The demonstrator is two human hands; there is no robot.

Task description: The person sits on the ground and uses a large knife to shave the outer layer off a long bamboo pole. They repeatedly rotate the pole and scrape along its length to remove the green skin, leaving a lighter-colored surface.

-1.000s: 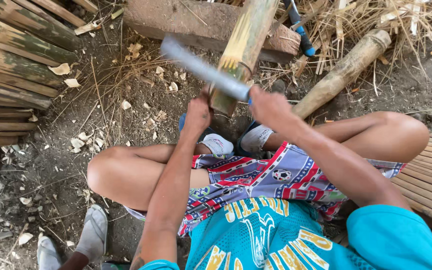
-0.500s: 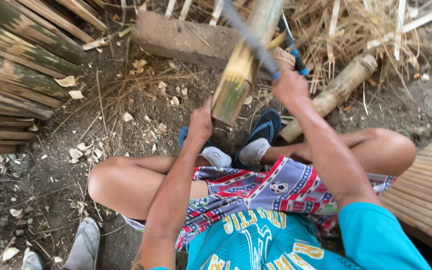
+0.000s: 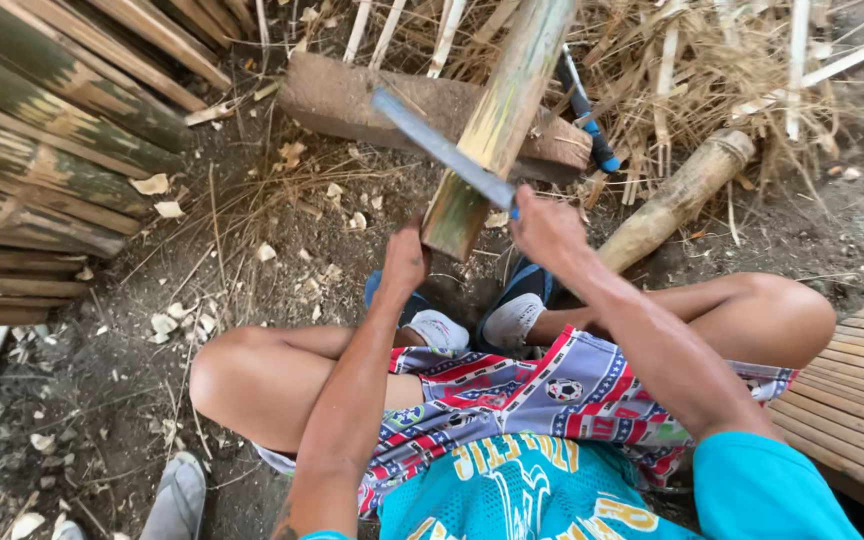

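The person sits cross-legged on the ground. The left hand [image 3: 407, 262] grasps the near end of a bamboo pole [image 3: 497, 125], which leans on a stone block [image 3: 342, 100], so the end stays steady. The right hand [image 3: 544, 228] is clenched on a long knife [image 3: 442, 150], blade laid across the pole. Split bamboo [image 3: 42, 170] closes the left edge; bare ground between is free.
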